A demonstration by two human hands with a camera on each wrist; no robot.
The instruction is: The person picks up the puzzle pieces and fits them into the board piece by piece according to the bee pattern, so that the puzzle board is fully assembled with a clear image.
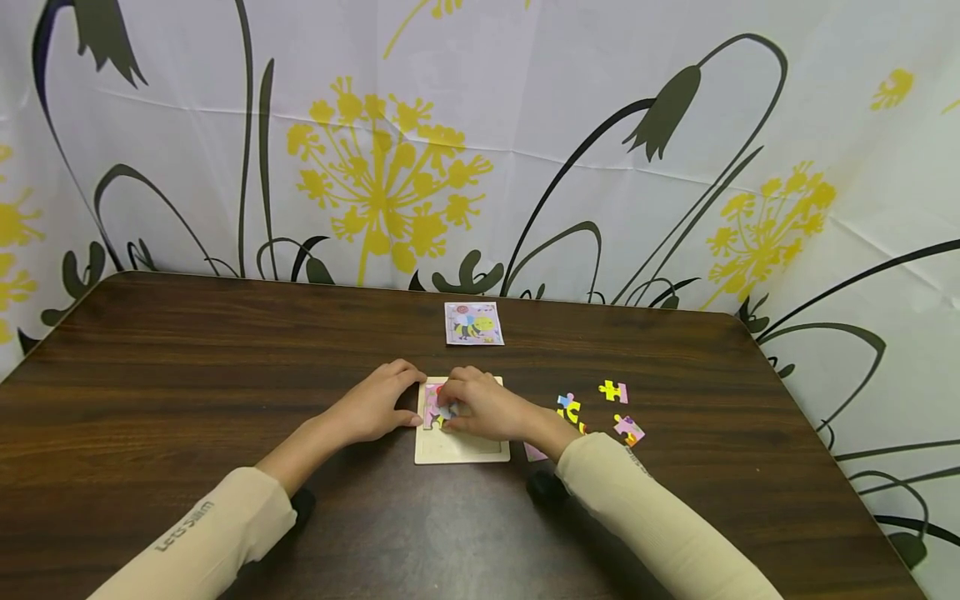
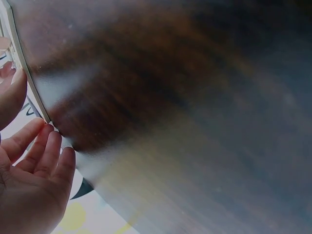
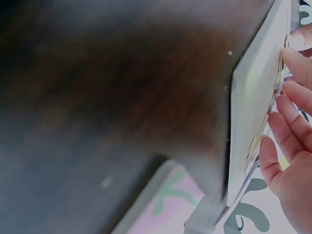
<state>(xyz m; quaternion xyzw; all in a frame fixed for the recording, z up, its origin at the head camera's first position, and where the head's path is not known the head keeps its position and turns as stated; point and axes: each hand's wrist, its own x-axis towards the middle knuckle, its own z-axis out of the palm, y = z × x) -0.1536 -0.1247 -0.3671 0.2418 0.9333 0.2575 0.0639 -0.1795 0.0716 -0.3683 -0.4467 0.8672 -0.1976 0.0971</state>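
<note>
**Two hands at work on a small puzzle board**

A person seated at a dark wooden table (image 1: 187, 367) bends both hands over a pale puzzle tray (image 1: 459, 448) lying near the table's middle. The left hand (image 1: 375, 406) rests flat beside the tray's left edge, fingers relaxed and nearly straight, fingertips touching the frame. The right hand (image 1: 483, 406) lies over the tray's upper part, its fingers curled down on a puzzle piece (image 1: 444, 411) set among the pink pieces already in the tray's top left corner; whether it pinches or only presses the piece cannot be told. Loose pieces lie on the table just right of that wrist: a yellow and pink piece (image 1: 613, 390), a blue and yellow piece (image 1: 568, 407), and a pink piece (image 1: 628, 428). Beyond the tray, well apart from it, lies a reference card (image 1: 473, 323) showing a cartoon bee. The cream left sleeve (image 1: 210, 533) bears grey lettering that seems to read "Let's Slim". Behind the table hangs a white backdrop (image 1: 525, 125) printed with yellow and dark flowers. Both wrist views are blurred, showing only fingers beside the tray's edge.
</note>
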